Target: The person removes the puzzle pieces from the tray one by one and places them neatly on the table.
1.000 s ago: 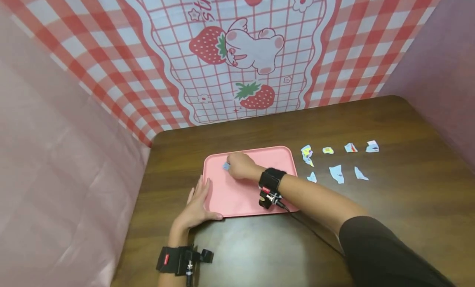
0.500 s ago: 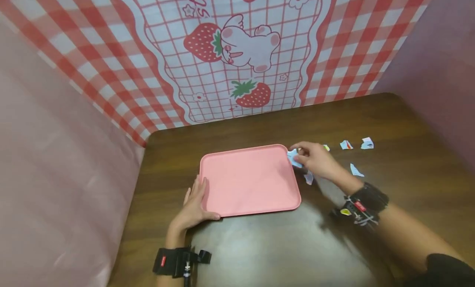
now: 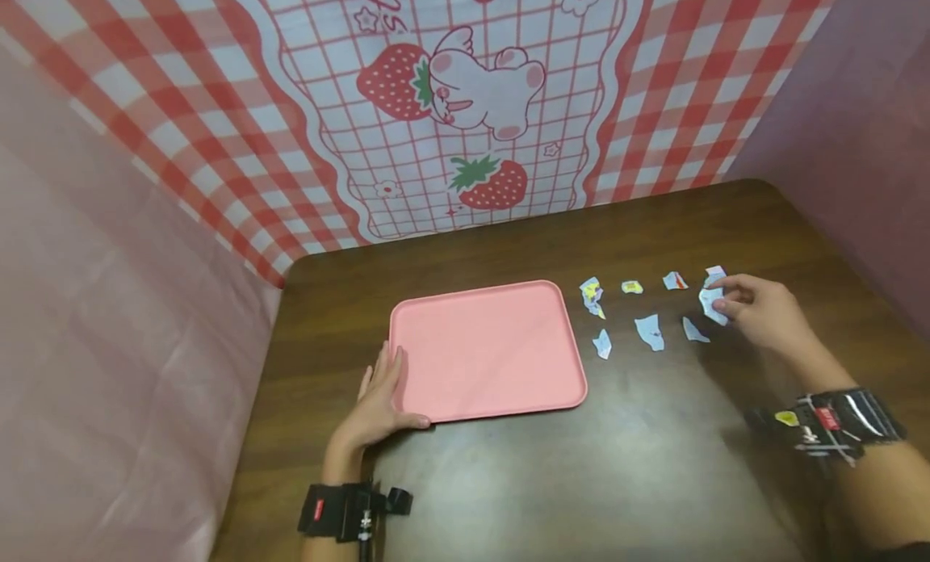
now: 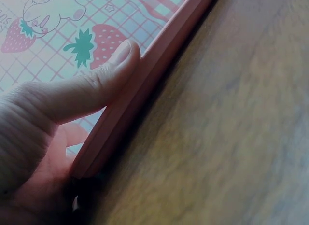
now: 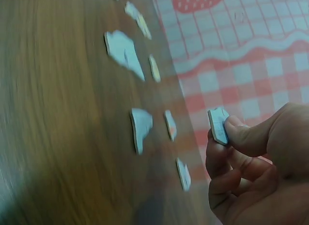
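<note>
My right hand (image 3: 770, 316) pinches a flat, light-blue shard (image 3: 712, 302) between thumb and fingertips. In the head view this shard overlaps another shard (image 3: 716, 271) at the right end of the back row. The right wrist view shows the held shard (image 5: 218, 124) tilted, its pale edge visible. Around the front left corner of the pink tray (image 3: 487, 352) lies my left hand (image 3: 379, 400), fingers straight along the left rim and thumb at the front edge. The thumb (image 4: 111, 70) touches the tray rim (image 4: 145, 77) in the left wrist view.
Right of the tray, several shards lie in two rough rows: a yellow-patterned shard (image 3: 592, 295), a red-marked shard (image 3: 676, 281) and a larger pale shard (image 3: 650, 333) among them. A strawberry-print cloth (image 3: 465, 102) hangs behind the brown table (image 3: 508, 481).
My right hand has lifted the light-blue shard from the tray's upper left and carried it right, past the rim, to the right end of the shards. My left hand stays at the tray corner.
</note>
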`<state>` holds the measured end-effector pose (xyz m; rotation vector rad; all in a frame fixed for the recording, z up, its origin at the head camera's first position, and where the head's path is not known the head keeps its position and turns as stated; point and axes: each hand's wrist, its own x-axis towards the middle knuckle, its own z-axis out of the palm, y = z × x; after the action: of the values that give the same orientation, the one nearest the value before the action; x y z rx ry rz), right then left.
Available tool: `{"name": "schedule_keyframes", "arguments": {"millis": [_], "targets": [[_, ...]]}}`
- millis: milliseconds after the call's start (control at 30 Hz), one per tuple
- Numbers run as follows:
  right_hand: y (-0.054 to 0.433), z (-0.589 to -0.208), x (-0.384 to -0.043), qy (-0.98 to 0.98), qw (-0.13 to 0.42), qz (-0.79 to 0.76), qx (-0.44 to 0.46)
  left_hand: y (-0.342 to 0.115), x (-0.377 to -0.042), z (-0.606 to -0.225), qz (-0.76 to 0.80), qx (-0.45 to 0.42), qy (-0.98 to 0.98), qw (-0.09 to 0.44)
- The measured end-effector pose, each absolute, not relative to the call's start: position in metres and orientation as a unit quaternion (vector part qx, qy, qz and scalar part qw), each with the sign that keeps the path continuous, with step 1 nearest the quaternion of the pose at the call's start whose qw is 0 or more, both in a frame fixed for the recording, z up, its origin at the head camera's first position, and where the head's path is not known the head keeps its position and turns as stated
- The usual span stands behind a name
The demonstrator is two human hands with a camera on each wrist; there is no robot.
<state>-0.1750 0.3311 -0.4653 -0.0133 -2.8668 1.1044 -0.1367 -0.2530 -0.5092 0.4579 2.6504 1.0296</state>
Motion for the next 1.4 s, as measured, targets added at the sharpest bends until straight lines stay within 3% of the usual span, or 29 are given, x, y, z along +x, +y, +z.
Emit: {"name": "schedule_keyframes", "arguments": {"millis": [633, 867, 1400], "targets": [[0.373, -0.495, -0.189, -0.951, -0.015, 0.308, 0.0, -0.26, -0.133, -0.5, 0.353, 0.147, 0.915, 0.125], [0.373, -0.497, -0.188, -0.962, 0.008, 0.272, -0.006, -0.26, -0.132, -0.503, 0.348, 0.148, 0.918, 0.124], [0.396, -0.503, -0.181, -0.936, -0.032, 0.348, -0.043, -0.264, -0.138, -0.509, 0.427, 0.127, 0.883, 0.146]]}}
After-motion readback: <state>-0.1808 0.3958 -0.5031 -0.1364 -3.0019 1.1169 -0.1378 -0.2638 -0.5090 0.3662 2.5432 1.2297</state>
